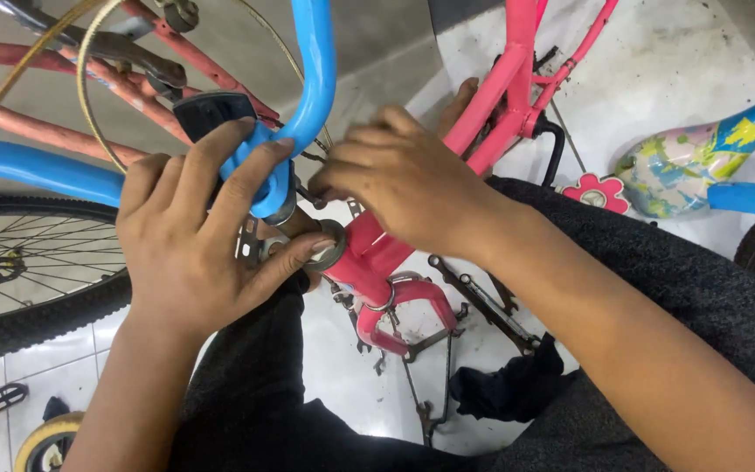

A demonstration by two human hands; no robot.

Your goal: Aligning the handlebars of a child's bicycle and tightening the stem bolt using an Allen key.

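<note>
Hands come first. The left hand (pixel 190 240) is wrapped tight around the end of the bent blue metal handlebar tube (pixel 312 79), and its fingertips touch the round grey metal ring (pixel 329 245) at the top of the pink metal bike frame (pixel 377 253). The right hand (pixel 404 179) sits at about two o'clock from the left one. Its fingers are bunched together just above the ring, but I cannot tell if they pinch anything.

It looks like the blue tube is not yet set all the way into the pink frame, so the joining seems only partly done.

At nine o'clock is a black rubber bike wheel (pixel 37 323) with thin spokes. At three o'clock is a colourful padded bike seat (pixel 675 170). At six o'clock a long dark metal spanner (pixel 474 301) lies on the white tiled floor (pixel 360 385). No box, tray or bin shows anywhere.
</note>
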